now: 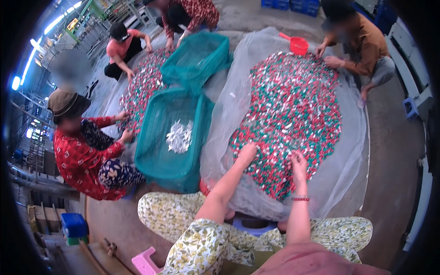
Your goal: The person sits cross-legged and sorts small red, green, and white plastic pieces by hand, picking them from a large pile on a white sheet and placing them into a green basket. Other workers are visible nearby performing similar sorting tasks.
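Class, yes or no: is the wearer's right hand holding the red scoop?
No, the red scoop rests at the far edge of the pile, away from the right hand.

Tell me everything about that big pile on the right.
The pile is broad, low and loose: small mixed red, green and white pieces, material unclear, on a pale, thin sheet. The person's left hand and right hand are over its near part; a red scoop and another person's hands are at its far edge.

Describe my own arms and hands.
Your left hand and right hand are gloveless. A reddish beaded bracelet circles the right wrist. A white sleeve with a green leafy print ends near the left elbow; any right sleeve isn't clear.
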A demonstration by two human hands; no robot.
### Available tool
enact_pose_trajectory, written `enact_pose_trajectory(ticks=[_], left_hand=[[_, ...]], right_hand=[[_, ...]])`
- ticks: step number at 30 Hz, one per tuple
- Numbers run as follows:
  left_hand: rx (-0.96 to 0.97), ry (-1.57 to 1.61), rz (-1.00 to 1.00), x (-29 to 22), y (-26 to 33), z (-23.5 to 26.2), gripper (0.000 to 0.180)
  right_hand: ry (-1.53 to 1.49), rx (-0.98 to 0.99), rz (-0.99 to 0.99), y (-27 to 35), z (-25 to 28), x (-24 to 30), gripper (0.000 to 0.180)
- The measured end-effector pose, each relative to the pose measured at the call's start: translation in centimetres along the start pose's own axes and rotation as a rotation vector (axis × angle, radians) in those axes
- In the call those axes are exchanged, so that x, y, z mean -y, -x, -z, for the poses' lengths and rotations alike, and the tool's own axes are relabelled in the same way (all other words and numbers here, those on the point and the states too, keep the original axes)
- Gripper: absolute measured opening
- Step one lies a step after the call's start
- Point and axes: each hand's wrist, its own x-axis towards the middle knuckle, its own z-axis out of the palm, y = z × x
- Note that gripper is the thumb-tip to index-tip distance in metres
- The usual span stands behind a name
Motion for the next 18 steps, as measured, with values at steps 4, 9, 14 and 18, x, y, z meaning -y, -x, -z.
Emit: enact_pose_trajectory(ticks=[4,9,14,18], left_hand=[[-0.238,0.232,0.167,-1.8,-0.8,2.0,0.017],[0.053,2.033,0.796,-6.6,1.3,5.4,0.013],[0.09,2.368,0.724,-11.0,3.5,3.3,0.024],[0.264,2.86,0.02,-6.0,2.7,4.8,0.023]], right_hand=[[-0.112,-0.055,0.045,0.7,0.1,1.5,0.028],[0.528,0.025,0.403,1.5,-3.2,2.9,0.037],[0.765,0.275,0.491,3.7,-6.9,4.1,0.041],[0.594,0.054,0.566,3.4,-5.8,3.7,0.04]])
